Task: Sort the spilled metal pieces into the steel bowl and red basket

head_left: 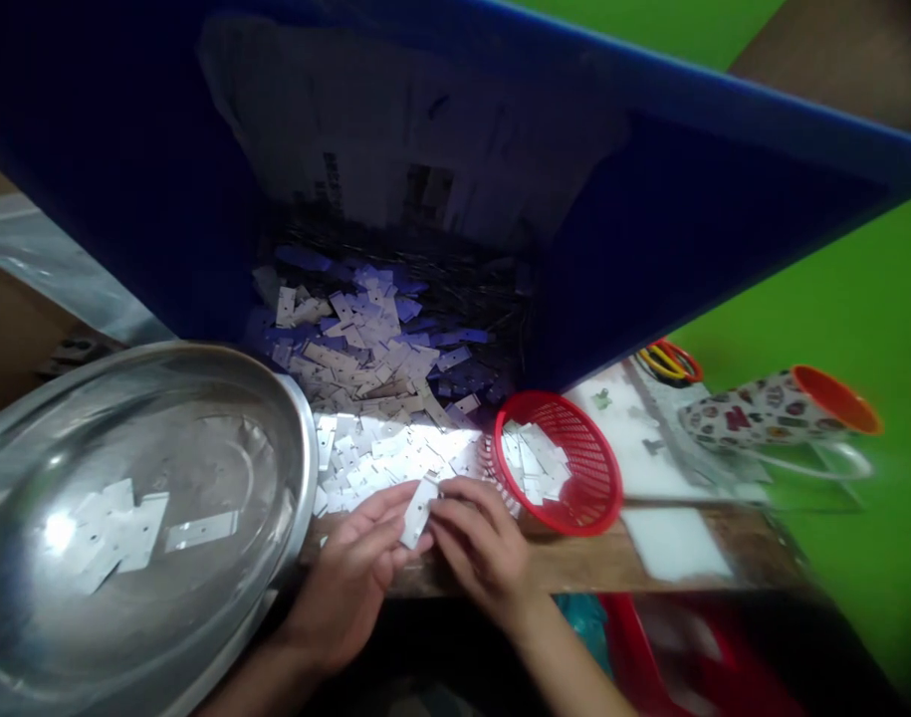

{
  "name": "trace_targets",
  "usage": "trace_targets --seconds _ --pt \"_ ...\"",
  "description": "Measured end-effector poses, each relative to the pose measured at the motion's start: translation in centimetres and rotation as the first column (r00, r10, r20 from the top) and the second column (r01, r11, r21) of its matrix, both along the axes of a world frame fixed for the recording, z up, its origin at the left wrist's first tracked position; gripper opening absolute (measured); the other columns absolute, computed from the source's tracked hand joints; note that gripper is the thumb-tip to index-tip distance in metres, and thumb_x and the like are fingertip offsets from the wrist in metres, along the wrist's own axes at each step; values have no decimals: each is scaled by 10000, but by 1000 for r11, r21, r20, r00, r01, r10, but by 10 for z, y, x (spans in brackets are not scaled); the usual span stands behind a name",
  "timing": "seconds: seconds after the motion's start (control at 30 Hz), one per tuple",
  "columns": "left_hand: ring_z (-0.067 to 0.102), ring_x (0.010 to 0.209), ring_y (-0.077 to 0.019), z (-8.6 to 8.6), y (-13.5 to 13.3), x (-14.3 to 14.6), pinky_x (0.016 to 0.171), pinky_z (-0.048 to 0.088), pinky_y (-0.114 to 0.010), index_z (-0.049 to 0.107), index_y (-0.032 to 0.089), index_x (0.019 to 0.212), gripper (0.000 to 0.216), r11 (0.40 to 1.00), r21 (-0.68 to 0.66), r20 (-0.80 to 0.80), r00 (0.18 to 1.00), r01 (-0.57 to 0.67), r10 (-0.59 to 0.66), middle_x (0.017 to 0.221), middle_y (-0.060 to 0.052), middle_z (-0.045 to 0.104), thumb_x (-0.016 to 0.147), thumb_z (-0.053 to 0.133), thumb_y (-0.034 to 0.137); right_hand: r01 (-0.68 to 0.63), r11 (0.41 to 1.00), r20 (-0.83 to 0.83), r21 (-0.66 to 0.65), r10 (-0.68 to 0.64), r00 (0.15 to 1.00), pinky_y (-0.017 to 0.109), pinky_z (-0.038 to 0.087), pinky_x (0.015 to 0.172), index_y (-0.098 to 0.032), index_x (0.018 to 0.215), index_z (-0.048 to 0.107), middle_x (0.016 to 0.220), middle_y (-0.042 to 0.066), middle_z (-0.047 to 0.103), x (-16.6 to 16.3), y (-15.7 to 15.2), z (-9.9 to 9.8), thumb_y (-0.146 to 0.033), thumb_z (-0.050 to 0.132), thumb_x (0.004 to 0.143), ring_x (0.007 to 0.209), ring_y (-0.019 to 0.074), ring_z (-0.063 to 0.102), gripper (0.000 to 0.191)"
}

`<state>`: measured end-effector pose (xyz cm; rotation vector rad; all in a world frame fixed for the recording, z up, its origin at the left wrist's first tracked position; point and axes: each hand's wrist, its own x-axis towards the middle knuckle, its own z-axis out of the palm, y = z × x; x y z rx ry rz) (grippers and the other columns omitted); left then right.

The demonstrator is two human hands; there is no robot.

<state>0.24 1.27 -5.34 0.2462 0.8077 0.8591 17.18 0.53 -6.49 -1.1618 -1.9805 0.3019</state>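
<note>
Between my two hands, just over the table's front edge, is a small flat metal plate (pixel 419 513) with a hole in it. My left hand (pixel 357 568) has its thumb and fingers closed on the plate's left side. From the right, the fingertips of my right hand (pixel 489 543) pinch its upper right edge. Behind the hands, a large heap of similar metal plates (pixel 380 358) spreads out from a blue bin-like enclosure (pixel 596 249). Beside my right hand stands a red plastic basket (pixel 600 468) holding several plates.
On the left, a wide steel bowl (pixel 295 418) holds several plates. A patterned mug (pixel 761 410) with an orange rim stands at the right, near coloured rings (pixel 668 360). A white pad (pixel 675 545) lies on the wooden edge. Below is a red container (pixel 630 647).
</note>
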Motion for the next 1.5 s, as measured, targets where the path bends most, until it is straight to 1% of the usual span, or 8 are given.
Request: trace_targets --seconds 0.43,0.63,0.77,0.9,1.07,1.23,1.33,1.5 --pt "519 1232 -285 -3 -2 -3 1054 404 -433 695 168 1097 299 998 -22 -55 996 -66 65 1268 -104 628 816 609 219 -30 995 105 -91 40 994 394 538 876 -257 1270 556 1298 130 513 -2 6 -4 -74 508 878 1040 222 581 435" --pt "542 1199 -306 -10 -4 -10 1011 439 -436 713 161 1063 289 999 41 -21 999 28 -27 1252 -106 641 803 625 252 -13 1000 178 -22 17 984 376 535 792 -257 1213 590 1108 89 658 -2 -2 11 -120 524 894 941 217 612 354" --pt "585 1144 -307 -14 -7 -16 1024 405 -434 680 144 1117 351 980 98 -52 984 174 -169 1148 -143 690 832 605 335 209 977 114 39 -212 970 349 536 790 -223 1192 594 988 77 689 17 -8 36 -70 530 876 894 201 639 357" --pt "622 1067 -286 -16 -8 -21 949 441 -400 656 136 1116 355 942 126 -170 942 312 -289 1123 -151 695 862 567 367 505 861 122 67 -509 852 330 532 795 -210 1076 644 963 66 696 51 -3 55 -132 572 879 869 193 652 224" --pt "641 1000 -248 -23 -12 -26 880 470 -369 627 144 1131 343 892 216 -257 904 398 -341 1108 -138 693 894 531 372 621 781 190 67 -621 760 333 529 802 -190 1073 639 980 80 679 60 3 54 -190 554 894 866 202 649 198" --pt "660 814 -194 -27 -22 -31 747 493 -318 636 157 1068 314 857 254 -275 883 448 -380 949 -96 716 879 555 394 365 921 219 -137 -332 918 313 517 804 -197 1062 602 978 76 643 13 2 41 -127 497 907 902 194 625 200" --pt "656 755 -178 -25 -26 -34 712 501 -307 644 152 1025 320 847 238 -318 863 474 -394 893 -89 719 858 579 417 275 869 330 -412 -139 934 313 513 773 -200 1070 581 1011 76 621 -10 9 27 -125 514 893 874 199 623 204" --pt "666 758 -185 -25 -29 -43 711 509 -309 638 138 1004 340 856 228 -353 859 463 -371 892 -102 722 843 593 435 311 819 401 -482 -109 909 307 488 756 -196 957 577 998 63 579 -15 26 13 -115 591 835 849 194 601 148"
